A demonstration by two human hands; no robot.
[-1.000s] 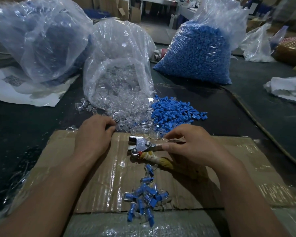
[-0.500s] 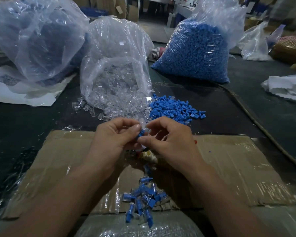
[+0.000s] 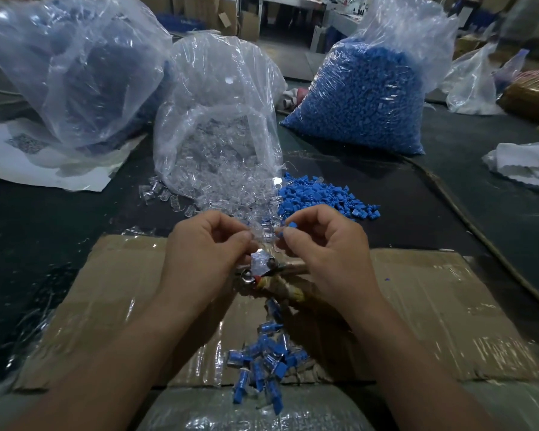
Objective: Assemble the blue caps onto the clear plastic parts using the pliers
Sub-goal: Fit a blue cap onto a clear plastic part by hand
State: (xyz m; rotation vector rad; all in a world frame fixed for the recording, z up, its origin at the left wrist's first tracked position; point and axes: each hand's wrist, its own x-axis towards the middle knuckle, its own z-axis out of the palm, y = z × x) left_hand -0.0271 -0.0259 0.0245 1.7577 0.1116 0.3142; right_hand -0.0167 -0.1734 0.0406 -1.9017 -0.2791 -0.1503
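Taped cardboard (image 3: 433,306) on dark bench. Left hand (image 3: 209,253) pinches clear plastic part (image 3: 264,238), right hand (image 3: 327,247) pinches blue cap (image 3: 286,230). Pliers (image 3: 262,269) lie idle beneath. Risk: skewed cap jams; loose pinch drops part among loose blue caps (image 3: 321,197).

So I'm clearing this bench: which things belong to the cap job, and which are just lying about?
Job: left hand, clear part, right hand, blue cap, pliers, loose blue caps, bag of clear parts, finished pieces.
Lying about: white paper, white cloth.
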